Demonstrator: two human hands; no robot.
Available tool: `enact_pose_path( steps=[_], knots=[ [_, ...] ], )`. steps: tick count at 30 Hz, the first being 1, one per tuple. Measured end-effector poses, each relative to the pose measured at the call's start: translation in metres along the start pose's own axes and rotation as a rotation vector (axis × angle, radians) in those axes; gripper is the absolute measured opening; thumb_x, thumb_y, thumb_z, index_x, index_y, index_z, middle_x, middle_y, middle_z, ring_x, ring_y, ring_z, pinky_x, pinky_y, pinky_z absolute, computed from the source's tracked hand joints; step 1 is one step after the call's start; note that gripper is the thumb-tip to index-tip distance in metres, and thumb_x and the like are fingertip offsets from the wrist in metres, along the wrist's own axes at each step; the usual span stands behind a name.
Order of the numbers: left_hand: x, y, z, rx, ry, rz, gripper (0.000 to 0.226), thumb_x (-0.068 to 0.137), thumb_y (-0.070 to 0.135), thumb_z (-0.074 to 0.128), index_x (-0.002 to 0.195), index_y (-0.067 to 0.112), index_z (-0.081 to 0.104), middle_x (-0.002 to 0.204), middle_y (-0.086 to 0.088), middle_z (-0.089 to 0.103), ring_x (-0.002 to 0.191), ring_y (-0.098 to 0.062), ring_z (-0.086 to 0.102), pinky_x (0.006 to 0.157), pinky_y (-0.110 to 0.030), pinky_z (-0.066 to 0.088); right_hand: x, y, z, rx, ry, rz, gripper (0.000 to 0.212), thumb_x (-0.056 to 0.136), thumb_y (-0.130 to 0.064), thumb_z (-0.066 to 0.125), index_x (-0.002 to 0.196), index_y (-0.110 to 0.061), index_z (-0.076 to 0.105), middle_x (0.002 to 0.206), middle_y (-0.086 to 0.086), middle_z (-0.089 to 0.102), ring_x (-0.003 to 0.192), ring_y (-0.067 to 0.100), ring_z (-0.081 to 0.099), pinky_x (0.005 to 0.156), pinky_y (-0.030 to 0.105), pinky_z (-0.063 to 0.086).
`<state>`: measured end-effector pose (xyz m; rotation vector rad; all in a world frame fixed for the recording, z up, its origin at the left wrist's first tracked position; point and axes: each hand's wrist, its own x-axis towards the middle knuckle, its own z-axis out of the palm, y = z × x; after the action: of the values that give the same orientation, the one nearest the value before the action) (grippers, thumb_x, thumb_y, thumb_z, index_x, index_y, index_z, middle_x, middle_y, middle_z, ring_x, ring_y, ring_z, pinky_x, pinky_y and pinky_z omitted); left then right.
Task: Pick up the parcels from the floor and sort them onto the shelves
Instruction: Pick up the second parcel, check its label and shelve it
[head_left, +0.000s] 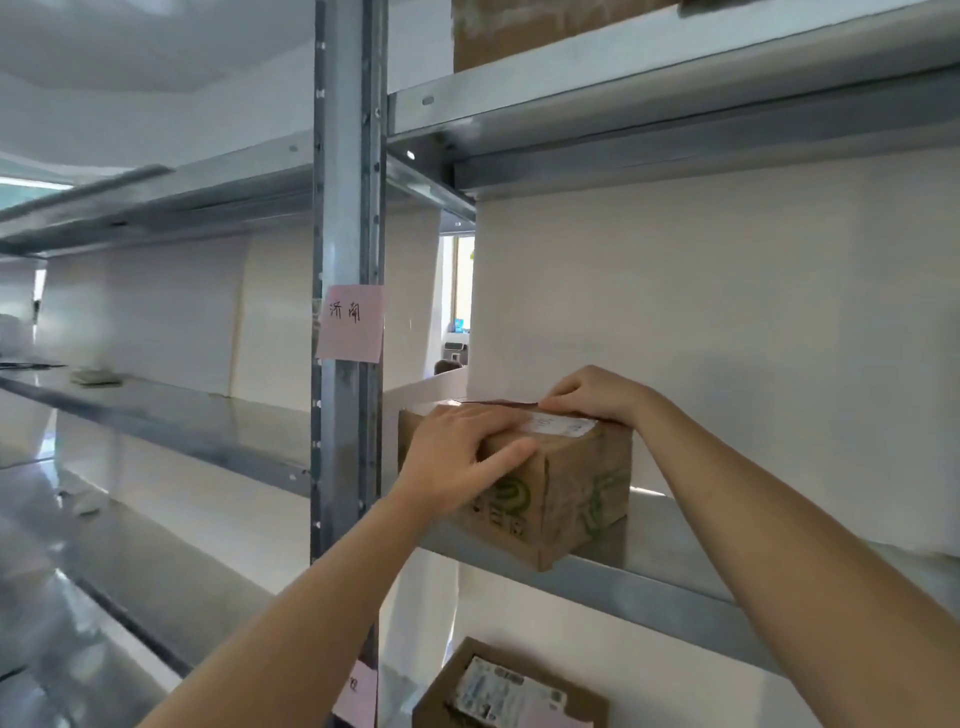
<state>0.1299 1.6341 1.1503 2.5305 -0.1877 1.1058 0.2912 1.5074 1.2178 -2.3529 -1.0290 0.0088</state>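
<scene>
A brown cardboard parcel (566, 493) with green print and a white label on top rests on the metal shelf (675, 577) to the right of the upright post. Its near corner juts a little over the shelf's front edge. My left hand (462, 457) grips the parcel's top left corner, thumb down the front face. My right hand (592, 395) lies on the top at the far right edge, fingers curled over it. Both hands hold the same parcel.
A grey steel post (348, 208) carries a pink note (352, 323). One parcel (498, 686) lies on the shelf below, another box (519, 36) on the shelf above. The left bay's shelves (182, 415) hold a small flat packet (96, 375). A white wall backs the shelves.
</scene>
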Motion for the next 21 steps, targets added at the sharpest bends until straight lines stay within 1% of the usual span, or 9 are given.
enact_pose_path(
  steps=[3, 5, 6, 8, 10, 14, 17, 19, 21],
  knots=[
    [0.003, -0.006, 0.003, 0.028, -0.058, 0.063, 0.085, 0.067, 0.086, 0.025, 0.120, 0.031, 0.062, 0.122, 0.009, 0.066, 0.111, -0.007, 0.057, 0.104, -0.028, 0.035, -0.004, 0.003, -0.003, -0.046, 0.079, -0.035, 0.027, 0.085, -0.032, 0.065, 0.105, -0.016, 0.074, 0.114, 0.005, 0.071, 0.098, 0.016, 0.061, 0.084, 0.028, 0.046],
    [0.009, -0.001, 0.007, 0.104, -0.064, 0.037, 0.081, 0.066, 0.083, 0.030, 0.121, 0.032, 0.061, 0.126, 0.010, 0.064, 0.116, -0.010, 0.056, 0.107, -0.035, 0.034, -0.007, 0.003, -0.003, -0.064, 0.102, -0.051, 0.028, 0.085, -0.030, 0.063, 0.107, -0.016, 0.073, 0.115, 0.004, 0.070, 0.096, 0.014, 0.059, 0.081, 0.026, 0.044],
    [0.012, 0.004, 0.011, 0.142, -0.061, 0.014, 0.078, 0.068, 0.081, 0.032, 0.123, 0.033, 0.060, 0.128, 0.010, 0.063, 0.118, -0.011, 0.055, 0.108, -0.035, 0.033, -0.009, 0.003, -0.003, -0.069, 0.098, -0.049, 0.029, 0.086, -0.032, 0.062, 0.108, -0.016, 0.072, 0.116, 0.004, 0.069, 0.098, 0.015, 0.059, 0.082, 0.026, 0.045],
    [0.021, 0.014, 0.023, 0.202, -0.047, -0.025, 0.070, 0.072, 0.078, 0.039, 0.124, 0.035, 0.058, 0.129, 0.011, 0.062, 0.122, -0.011, 0.052, 0.106, -0.033, 0.030, -0.015, 0.004, -0.003, -0.059, 0.072, -0.038, 0.031, 0.085, -0.036, 0.062, 0.110, -0.019, 0.071, 0.118, 0.003, 0.068, 0.106, 0.017, 0.060, 0.090, 0.030, 0.047],
    [0.029, 0.021, 0.035, 0.233, -0.028, -0.058, 0.065, 0.076, 0.075, 0.043, 0.124, 0.034, 0.058, 0.128, 0.010, 0.063, 0.122, -0.012, 0.051, 0.103, -0.033, 0.029, -0.022, 0.009, -0.004, -0.026, 0.076, -0.023, 0.032, 0.085, -0.037, 0.062, 0.110, -0.020, 0.071, 0.120, 0.003, 0.067, 0.112, 0.019, 0.059, 0.099, 0.034, 0.046],
    [0.042, 0.027, 0.044, 0.299, -0.027, -0.104, 0.066, 0.077, 0.075, 0.039, 0.119, 0.029, 0.060, 0.122, 0.004, 0.065, 0.118, -0.017, 0.052, 0.104, -0.038, 0.028, -0.035, 0.022, -0.007, 0.185, 0.137, -0.002, 0.029, 0.087, -0.024, 0.060, 0.112, -0.012, 0.071, 0.125, 0.006, 0.064, 0.118, 0.019, 0.056, 0.106, 0.036, 0.041],
    [0.039, 0.024, 0.044, 0.284, -0.021, -0.095, 0.070, 0.074, 0.079, 0.037, 0.117, 0.028, 0.060, 0.122, 0.004, 0.064, 0.118, -0.017, 0.052, 0.104, -0.037, 0.028, -0.039, 0.033, -0.002, 0.287, 0.171, -0.008, 0.029, 0.087, -0.026, 0.060, 0.110, -0.013, 0.071, 0.124, 0.006, 0.065, 0.117, 0.020, 0.056, 0.107, 0.037, 0.041],
    [0.031, 0.019, 0.043, 0.257, -0.025, -0.061, 0.080, 0.069, 0.081, 0.028, 0.120, 0.029, 0.059, 0.127, 0.006, 0.062, 0.122, -0.015, 0.049, 0.104, -0.036, 0.027, -0.041, 0.035, 0.005, 0.314, 0.176, -0.020, 0.025, 0.087, -0.028, 0.060, 0.107, -0.017, 0.071, 0.120, 0.004, 0.067, 0.116, 0.020, 0.057, 0.106, 0.037, 0.042],
    [0.026, 0.016, 0.041, 0.212, -0.006, -0.040, 0.080, 0.072, 0.078, 0.021, 0.126, 0.028, 0.055, 0.132, 0.005, 0.059, 0.126, -0.015, 0.046, 0.107, -0.035, 0.024, -0.042, 0.037, 0.009, 0.324, 0.197, -0.028, 0.022, 0.089, -0.029, 0.058, 0.106, -0.022, 0.071, 0.116, 0.002, 0.066, 0.115, 0.019, 0.058, 0.104, 0.035, 0.043]
  ],
)
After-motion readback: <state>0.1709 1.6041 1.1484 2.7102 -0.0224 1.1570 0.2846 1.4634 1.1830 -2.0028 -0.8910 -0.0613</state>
